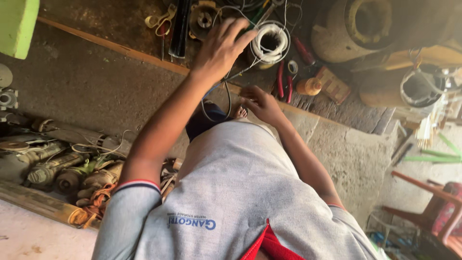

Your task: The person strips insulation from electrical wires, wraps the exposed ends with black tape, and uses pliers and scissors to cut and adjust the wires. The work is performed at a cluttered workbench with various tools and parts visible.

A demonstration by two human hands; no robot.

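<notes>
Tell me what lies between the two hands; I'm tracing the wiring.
In the head view, a thin dark wire loops down between the left hand, which is by the white wire coil, and the right hand.

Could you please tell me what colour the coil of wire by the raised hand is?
The coil of wire is white, seen in the head view.

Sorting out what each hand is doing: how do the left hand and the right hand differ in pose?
The left hand is stretched out with fingers spread, reaching at the white wire coil; the right hand is drawn in closer to the body, fingers curled. The left arm is extended, the right arm bent. Both are bare and near the thin wire.
</notes>
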